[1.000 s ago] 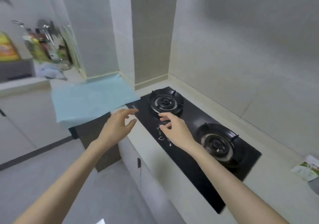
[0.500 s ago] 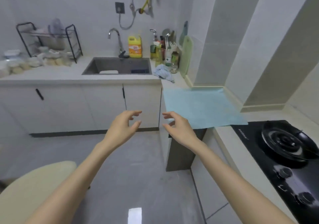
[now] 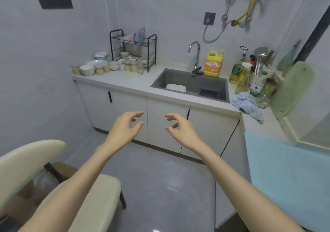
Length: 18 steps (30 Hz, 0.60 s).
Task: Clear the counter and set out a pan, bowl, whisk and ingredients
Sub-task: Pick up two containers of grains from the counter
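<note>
Left hand (image 3: 125,130) and right hand (image 3: 181,130) hover side by side, loosely curled, empty, likely readied for bowls (image 3: 87,69) on counter (image 3: 128,81) well beyond them.

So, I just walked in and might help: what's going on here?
A person faces the counter with both hands raised. The left hand and right hand have loosely curled fingers and hold nothing. Bowls and jars sit beside the dish rack left of the sink; a blue mat lies on the counter at right.
</note>
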### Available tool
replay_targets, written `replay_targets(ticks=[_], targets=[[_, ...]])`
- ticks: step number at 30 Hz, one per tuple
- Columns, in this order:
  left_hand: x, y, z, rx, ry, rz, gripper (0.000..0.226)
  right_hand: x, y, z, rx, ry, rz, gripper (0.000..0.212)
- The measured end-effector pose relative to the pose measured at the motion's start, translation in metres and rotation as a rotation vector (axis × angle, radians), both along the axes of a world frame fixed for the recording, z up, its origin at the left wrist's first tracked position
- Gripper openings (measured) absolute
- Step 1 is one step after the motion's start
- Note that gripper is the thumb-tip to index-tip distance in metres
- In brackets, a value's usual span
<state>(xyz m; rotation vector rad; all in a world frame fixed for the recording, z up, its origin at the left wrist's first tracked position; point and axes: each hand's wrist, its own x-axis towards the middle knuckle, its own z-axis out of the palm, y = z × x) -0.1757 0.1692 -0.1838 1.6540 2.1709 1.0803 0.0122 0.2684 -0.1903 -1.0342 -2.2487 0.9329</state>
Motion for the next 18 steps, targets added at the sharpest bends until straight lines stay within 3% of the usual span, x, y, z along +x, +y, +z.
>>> replay_targets(ticks=[8, 18], targets=[[-0.107, 0.102, 0.027, 0.022, 0.004, 0.158, 0.038, -0.121, 0.127, 0.017, 0.013, -0.006, 0.144, 0.040], [-0.251, 0.208, 0.006, -0.014, -0.012, 0.259, 0.039, -0.271, 0.259, 0.008, 0.043, -0.026, 0.244, 0.041]])
